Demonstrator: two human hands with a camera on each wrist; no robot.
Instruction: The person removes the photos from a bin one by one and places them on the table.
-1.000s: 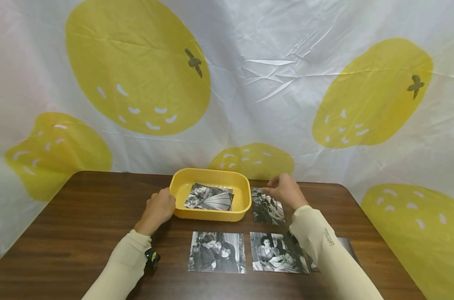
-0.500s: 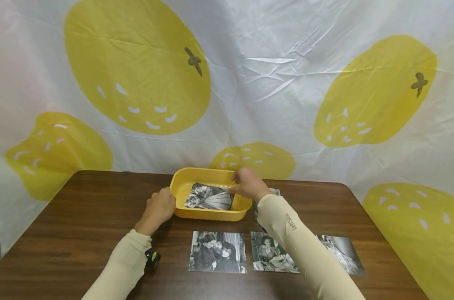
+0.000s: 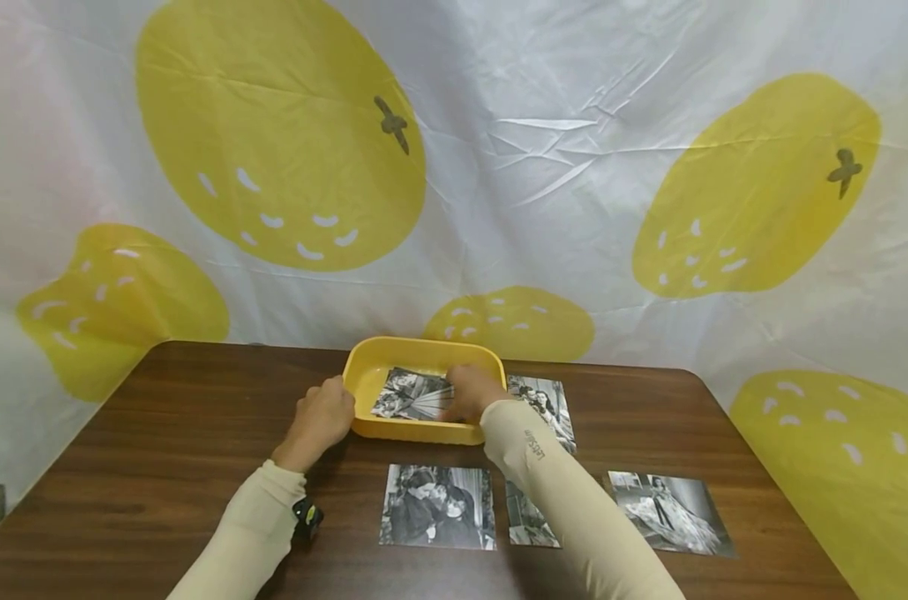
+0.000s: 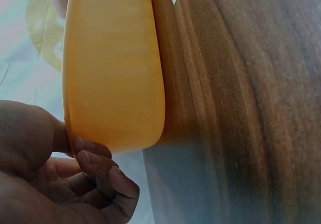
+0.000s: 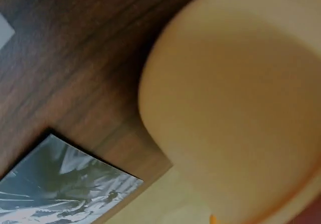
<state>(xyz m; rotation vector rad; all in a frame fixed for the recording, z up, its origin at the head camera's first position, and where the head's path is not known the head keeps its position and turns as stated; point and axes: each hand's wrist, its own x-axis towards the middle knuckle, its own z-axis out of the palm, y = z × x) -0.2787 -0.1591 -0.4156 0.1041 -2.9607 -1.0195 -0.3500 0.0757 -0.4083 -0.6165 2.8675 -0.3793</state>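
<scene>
My left hand [image 3: 322, 421] grips the left end of a yellow plastic tub [image 3: 416, 430]. In the left wrist view, its thumb and curled fingers [image 4: 89, 157] pinch the tub's rim. A small pile of black-and-white photos [image 3: 409, 395] lies inside the tub. My right hand [image 3: 472, 392] reaches into the tub, with its fingers down at the right end of that pile. Whether they hold a photo cannot be seen; in the right wrist view the tub's wall [image 5: 225, 98] blocks most of the hand.
Several photos lie apart on the brown wooden table [image 3: 169, 467]: a group portrait [image 3: 437, 507] in front, one partly under my right forearm [image 3: 527, 518], a gown picture [image 3: 667, 512] at right, and another [image 3: 546, 407] beside the tub. A lemon-print cloth [image 3: 461, 208] hangs behind.
My right hand has moved left from the photo beside the tub and down into the tub. That photo and the gown picture now show more. My left hand keeps its grip on the tub.
</scene>
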